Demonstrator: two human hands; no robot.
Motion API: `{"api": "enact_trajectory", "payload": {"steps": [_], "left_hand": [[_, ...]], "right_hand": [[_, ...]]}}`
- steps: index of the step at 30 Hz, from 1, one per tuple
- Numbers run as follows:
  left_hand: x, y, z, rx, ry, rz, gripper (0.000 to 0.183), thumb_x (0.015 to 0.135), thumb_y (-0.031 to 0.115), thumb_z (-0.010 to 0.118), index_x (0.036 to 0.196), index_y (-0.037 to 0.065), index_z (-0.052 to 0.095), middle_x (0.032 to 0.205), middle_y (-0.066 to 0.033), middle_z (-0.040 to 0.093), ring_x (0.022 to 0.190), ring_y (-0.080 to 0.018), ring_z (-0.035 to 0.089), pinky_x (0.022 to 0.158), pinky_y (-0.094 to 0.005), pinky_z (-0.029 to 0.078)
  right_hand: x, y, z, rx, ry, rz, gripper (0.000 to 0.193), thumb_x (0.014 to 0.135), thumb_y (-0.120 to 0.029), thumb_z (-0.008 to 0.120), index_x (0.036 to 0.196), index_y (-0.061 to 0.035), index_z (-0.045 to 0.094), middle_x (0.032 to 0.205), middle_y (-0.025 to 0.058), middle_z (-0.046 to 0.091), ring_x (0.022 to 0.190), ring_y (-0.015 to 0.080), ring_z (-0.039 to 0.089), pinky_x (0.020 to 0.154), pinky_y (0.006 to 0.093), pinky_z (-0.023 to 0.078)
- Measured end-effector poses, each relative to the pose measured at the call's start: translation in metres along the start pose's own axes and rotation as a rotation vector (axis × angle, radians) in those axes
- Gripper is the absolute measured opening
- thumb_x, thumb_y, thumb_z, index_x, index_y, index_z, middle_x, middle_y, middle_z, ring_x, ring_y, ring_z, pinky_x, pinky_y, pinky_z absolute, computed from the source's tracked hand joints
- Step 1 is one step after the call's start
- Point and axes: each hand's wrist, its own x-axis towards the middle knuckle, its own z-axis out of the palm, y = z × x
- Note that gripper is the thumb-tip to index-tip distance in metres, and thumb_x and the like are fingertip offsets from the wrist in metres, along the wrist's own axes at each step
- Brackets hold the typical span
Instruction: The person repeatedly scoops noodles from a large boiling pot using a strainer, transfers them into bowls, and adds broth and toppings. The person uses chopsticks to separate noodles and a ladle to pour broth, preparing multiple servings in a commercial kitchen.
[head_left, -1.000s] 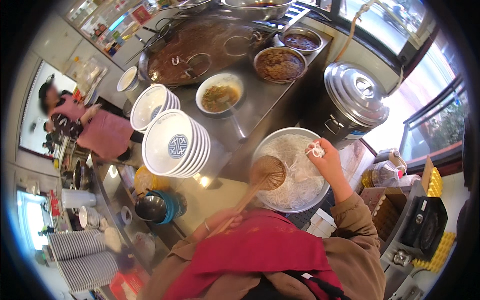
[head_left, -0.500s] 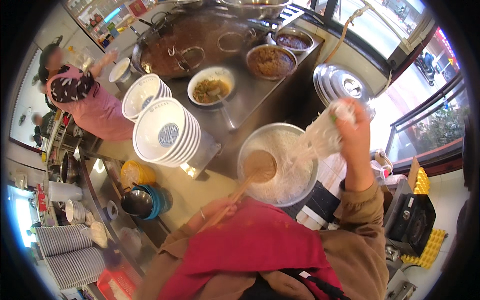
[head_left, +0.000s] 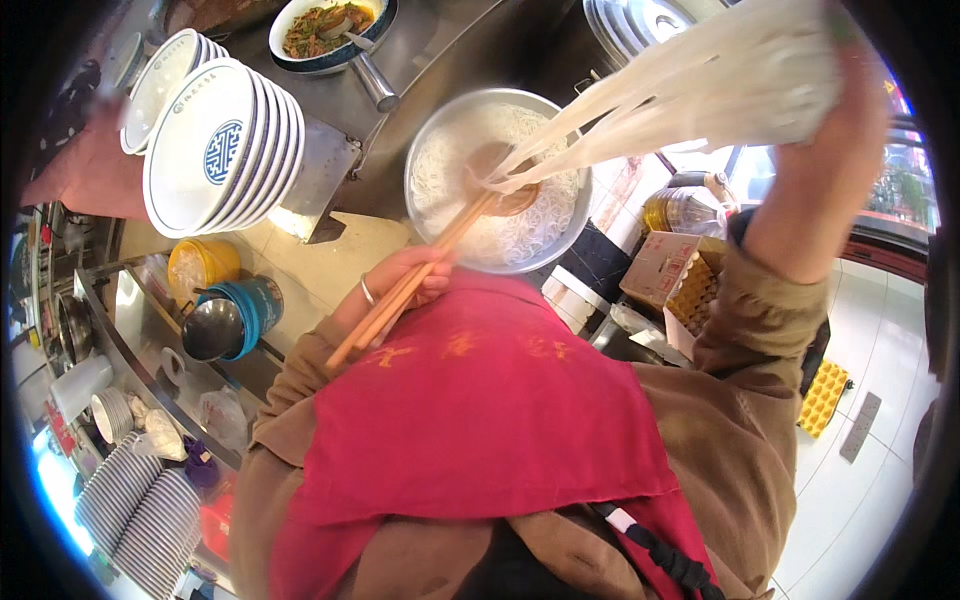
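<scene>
My right hand (head_left: 845, 150), partly blurred, is raised at the upper right and closed around a thick bundle of wet white noodles (head_left: 700, 90). The strands stretch down and left into a round metal basin (head_left: 411, 190). More white noodles (head_left: 540, 225) lie in cloudy liquid there. Wrapped in the fingers of my left hand (head_left: 408, 278) are long wooden chopsticks (head_left: 455, 228), slanting up from my apron to the basin. Their tips reach the hanging strands, over a round brown piece (head_left: 517, 200) in the basin that I cannot clearly identify.
Stacked white bowls (head_left: 205, 150) stand left of the basin, beyond a yellow bucket (head_left: 203, 268) and blue bucket (head_left: 262, 308). A bowl of cooked food (head_left: 328, 30) with a ladle is behind. An open carton (head_left: 660, 275) and oil jug (head_left: 685, 212) stand right. Someone's pink clothing (head_left: 95, 165) shows left.
My right hand has moved up and outward, drawing the noodles into a long stretched bundle. My left hand's chopsticks now meet the strands. The view has tilted toward my body.
</scene>
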Motion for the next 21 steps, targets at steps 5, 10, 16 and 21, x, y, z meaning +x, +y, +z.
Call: {"api": "enact_trajectory", "payload": {"steps": [5, 10, 16, 21], "left_hand": [[-0.021, -0.006, 0.033, 0.009, -0.032, 0.097, 0.026, 0.096, 0.020, 0.050, 0.115, 0.002, 0.048, 0.075, 0.0010, 0.047, 0.059, -0.0074, 0.047, 0.049, -0.0195, 0.038], [-0.028, -0.008, 0.039, 0.004, -0.033, 0.090, 0.030, 0.096, 0.018, 0.048, 0.122, 0.002, 0.047, 0.076, 0.0015, 0.046, 0.059, -0.0082, 0.045, 0.051, -0.0207, 0.037], [-0.032, -0.005, 0.036, 0.025, -0.004, 0.045, 0.036, 0.097, 0.018, 0.048, 0.128, 0.001, 0.041, 0.076, 0.0023, 0.043, 0.061, -0.0066, 0.044, 0.050, -0.0193, 0.037], [-0.040, -0.002, 0.043, 0.103, -0.045, 0.023, 0.031, 0.098, 0.017, 0.045, 0.125, 0.004, 0.040, 0.076, 0.0024, 0.041, 0.060, -0.0068, 0.043, 0.053, -0.0199, 0.038]], "right_hand": [[-0.128, 0.088, 0.075, -0.125, -0.348, 0.242, 0.031, 0.079, -0.019, 0.072, 0.107, -0.0075, 0.065, 0.095, 0.0071, 0.068, 0.085, 0.0150, 0.065, 0.076, 0.0282, 0.051], [-0.208, 0.171, 0.110, -0.371, -0.822, 0.229, 0.031, 0.079, -0.014, 0.064, 0.109, -0.0117, 0.065, 0.098, 0.0137, 0.066, 0.095, 0.0340, 0.061, 0.085, 0.0418, 0.049], [-0.218, 0.199, 0.088, -0.399, -0.817, 0.259, 0.023, 0.083, -0.015, 0.062, 0.105, -0.0111, 0.067, 0.107, 0.0129, 0.063, 0.099, 0.0311, 0.060, 0.086, 0.0409, 0.048], [-0.197, 0.204, 0.099, -0.231, -0.515, 0.559, 0.015, 0.085, -0.019, 0.063, 0.091, -0.0059, 0.068, 0.091, 0.0152, 0.065, 0.078, 0.0321, 0.064, 0.073, 0.0383, 0.050]]}}
